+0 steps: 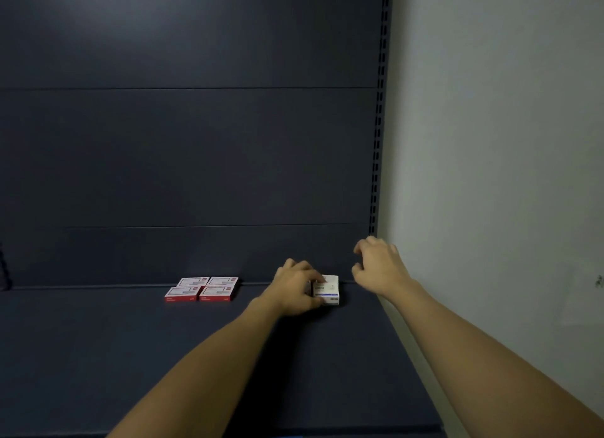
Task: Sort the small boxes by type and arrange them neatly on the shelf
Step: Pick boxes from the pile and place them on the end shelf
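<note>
A small white box with a blue stripe stands on the dark shelf near the back panel. My left hand grips its left side, thumb in front and fingers behind. Just right of the box, my right hand hovers a little above the shelf with its fingers curled apart and nothing in them. Several flat red-and-white boxes lie in a tidy two-by-two block to the left, against the back panel.
The dark back panel rises behind the shelf. A slotted upright marks the shelf's right end, and a pale wall runs along the right side, close to my right arm.
</note>
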Demonstrator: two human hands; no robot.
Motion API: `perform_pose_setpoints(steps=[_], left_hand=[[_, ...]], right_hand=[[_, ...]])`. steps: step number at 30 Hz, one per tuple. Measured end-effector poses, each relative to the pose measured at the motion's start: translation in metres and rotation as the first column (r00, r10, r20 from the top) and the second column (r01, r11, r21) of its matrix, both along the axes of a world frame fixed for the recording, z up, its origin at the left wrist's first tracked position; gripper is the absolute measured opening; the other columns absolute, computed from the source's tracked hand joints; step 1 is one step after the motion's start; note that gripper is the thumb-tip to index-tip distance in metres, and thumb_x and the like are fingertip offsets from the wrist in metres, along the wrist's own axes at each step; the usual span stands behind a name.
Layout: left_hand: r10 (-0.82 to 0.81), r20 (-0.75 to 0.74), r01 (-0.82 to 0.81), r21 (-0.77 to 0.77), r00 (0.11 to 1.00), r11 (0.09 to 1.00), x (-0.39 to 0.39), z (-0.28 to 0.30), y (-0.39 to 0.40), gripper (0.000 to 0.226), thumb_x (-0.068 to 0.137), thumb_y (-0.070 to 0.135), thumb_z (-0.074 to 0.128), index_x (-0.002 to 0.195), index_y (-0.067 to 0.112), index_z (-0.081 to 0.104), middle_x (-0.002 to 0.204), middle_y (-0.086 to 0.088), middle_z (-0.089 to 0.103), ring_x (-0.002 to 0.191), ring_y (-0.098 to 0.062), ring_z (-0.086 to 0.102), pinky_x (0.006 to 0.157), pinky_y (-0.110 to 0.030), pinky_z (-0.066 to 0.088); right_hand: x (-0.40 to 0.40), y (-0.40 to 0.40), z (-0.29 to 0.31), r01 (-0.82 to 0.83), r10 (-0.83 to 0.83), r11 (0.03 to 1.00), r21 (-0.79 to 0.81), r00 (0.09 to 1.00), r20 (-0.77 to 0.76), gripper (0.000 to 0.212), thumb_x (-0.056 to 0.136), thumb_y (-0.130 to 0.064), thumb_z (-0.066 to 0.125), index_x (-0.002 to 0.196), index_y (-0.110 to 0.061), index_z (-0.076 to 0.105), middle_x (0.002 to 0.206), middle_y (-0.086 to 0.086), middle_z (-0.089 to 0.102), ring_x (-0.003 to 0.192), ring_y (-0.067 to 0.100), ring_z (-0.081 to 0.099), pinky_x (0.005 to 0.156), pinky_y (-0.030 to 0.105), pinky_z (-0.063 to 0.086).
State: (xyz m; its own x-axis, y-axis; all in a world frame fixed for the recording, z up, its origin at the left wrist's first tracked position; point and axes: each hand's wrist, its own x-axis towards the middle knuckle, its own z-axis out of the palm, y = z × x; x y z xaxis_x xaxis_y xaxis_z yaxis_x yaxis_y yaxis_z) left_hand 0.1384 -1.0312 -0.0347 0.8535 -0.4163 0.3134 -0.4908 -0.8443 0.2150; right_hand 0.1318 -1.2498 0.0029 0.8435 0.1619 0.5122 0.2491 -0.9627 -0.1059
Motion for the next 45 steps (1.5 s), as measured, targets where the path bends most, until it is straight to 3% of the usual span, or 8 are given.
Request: perform_pose_setpoints(steps=[7, 13, 19, 24, 32, 36, 45], left_hand=[[0.017, 0.039, -0.018, 0.019, 0.999, 1.000, 0.004, -0.009, -0.005, 0.056, 0.081, 0.050, 0.070, 0.132, 0.028, 0.061, 0.134, 0.009, 0.042, 0.121, -0.018, 0.032, 0.098, -0.027, 0.025], [0.067, 0.076, -0.068, 0.015, 0.995, 0.998, 0.001, -0.005, -0.009, 0.065, 0.079, 0.046, 0.070, 0.137, 0.028, 0.048, 0.136, 0.006, 0.040, 0.121, -0.019, 0.034, 0.098, -0.029, 0.029], [0.130, 0.084, -0.136, 0.074, 0.988, 0.988, -0.010, 0.015, 0.011, 0.062, 0.087, 0.043, 0.065, 0.143, 0.023, 0.046, 0.140, 0.002, 0.044, 0.127, -0.022, 0.038, 0.108, -0.038, 0.035], [0.283, 0.147, -0.302, 0.129, 0.948, 0.944, -0.027, 0.032, 0.064, 0.056, 0.090, 0.043, 0.061, 0.140, 0.019, 0.050, 0.136, -0.004, 0.052, 0.126, -0.026, 0.046, 0.103, -0.039, 0.038], [0.540, 0.131, -0.550, 0.052, 0.831, 0.834, -0.074, 0.043, 0.161, 0.045, 0.091, 0.038, 0.058, 0.129, 0.015, 0.055, 0.127, -0.003, 0.056, 0.113, -0.027, 0.057, 0.088, -0.037, 0.047], [0.598, 0.091, -0.602, 0.027, 0.796, 0.798, -0.100, 0.041, 0.213, 0.041, 0.090, 0.039, 0.056, 0.125, 0.016, 0.057, 0.124, -0.003, 0.058, 0.110, -0.026, 0.058, 0.087, -0.037, 0.050], [0.658, 0.071, -0.662, 0.063, 0.750, 0.747, -0.173, 0.047, 0.354, 0.041, 0.095, 0.041, 0.051, 0.123, 0.013, 0.057, 0.125, -0.006, 0.056, 0.110, -0.028, 0.056, 0.088, -0.040, 0.050]], right_hand=[[0.009, -0.002, 0.006, -0.007, 0.007, 1.000, 0.001, 1.000, 0.009, 0.040, 0.088, -0.027, 0.057, 0.126, -0.015, 0.059, 0.121, 0.000, 0.058, 0.115, 0.021, 0.053, 0.100, 0.035, 0.040], [0.008, -0.001, 0.009, -0.023, 0.023, 1.000, 0.002, 1.000, 0.002, 0.041, 0.088, -0.027, 0.057, 0.128, -0.015, 0.058, 0.123, 0.000, 0.057, 0.116, 0.021, 0.052, 0.101, 0.034, 0.039], [0.006, 0.013, 0.011, -0.062, 0.061, 0.998, -0.018, 0.998, -0.005, 0.041, 0.088, -0.027, 0.057, 0.127, -0.016, 0.058, 0.123, 0.000, 0.057, 0.115, 0.021, 0.052, 0.101, 0.034, 0.039], [0.000, 0.043, 0.013, -0.115, 0.114, 0.992, -0.054, 0.993, -0.029, 0.040, 0.089, -0.028, 0.057, 0.127, -0.017, 0.057, 0.123, 0.000, 0.056, 0.115, 0.021, 0.051, 0.100, 0.036, 0.038], [-0.024, 0.122, 0.015, -0.265, 0.255, 0.963, -0.043, 0.953, -0.164, 0.054, 0.089, -0.048, 0.056, 0.134, -0.019, 0.050, 0.128, 0.000, 0.057, 0.115, 0.021, 0.054, 0.094, 0.038, 0.046], [-0.039, 0.178, 0.020, -0.306, 0.287, 0.948, -0.085, 0.940, -0.184, 0.054, 0.088, -0.052, 0.055, 0.131, -0.019, 0.054, 0.128, 0.001, 0.058, 0.117, 0.023, 0.054, 0.093, 0.037, 0.047], [-0.085, 0.322, 0.021, -0.349, 0.320, 0.930, -0.112, 0.922, -0.217, 0.045, 0.086, -0.041, 0.059, 0.122, -0.014, 0.056, 0.123, 0.005, 0.057, 0.113, 0.026, 0.055, 0.088, 0.036, 0.046]])
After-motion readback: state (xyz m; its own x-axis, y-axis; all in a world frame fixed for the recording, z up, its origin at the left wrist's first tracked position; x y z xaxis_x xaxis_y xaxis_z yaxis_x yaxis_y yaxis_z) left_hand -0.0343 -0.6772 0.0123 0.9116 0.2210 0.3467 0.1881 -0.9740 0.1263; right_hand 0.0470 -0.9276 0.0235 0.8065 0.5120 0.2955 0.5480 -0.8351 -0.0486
